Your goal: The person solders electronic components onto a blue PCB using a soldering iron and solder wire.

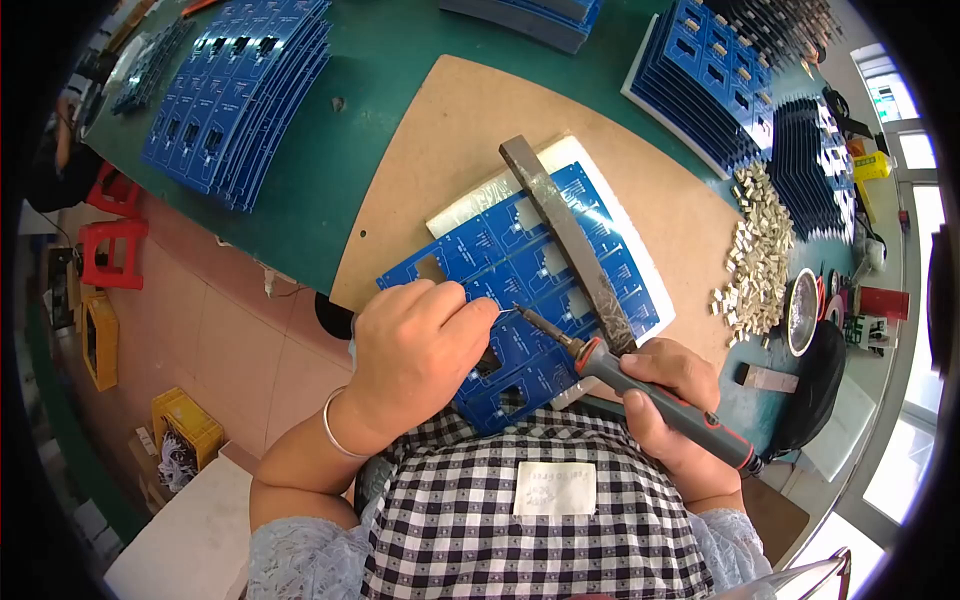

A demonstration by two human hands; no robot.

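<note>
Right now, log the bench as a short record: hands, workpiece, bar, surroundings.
left hand: left hand pinching a thin wire over the panel
right hand: right hand gripping a soldering iron
iron tip: close to the wire's end; contact unclear
workpiece: blue circuit-board panel with cutouts, on a pale pad
bar: dark metal bar lying diagonally across the panel
under pad: tan board on green table
right side: pile of small silvery parts
far left: blue board stack

- brown bar (568, 240) slants across blue circuit board (503, 268), blocks low crossing
- soldering iron (613, 372) blocks board's near-right side
- room over tan sheet (475, 100), far end
- component pile (757, 255) obstructs far right
</note>
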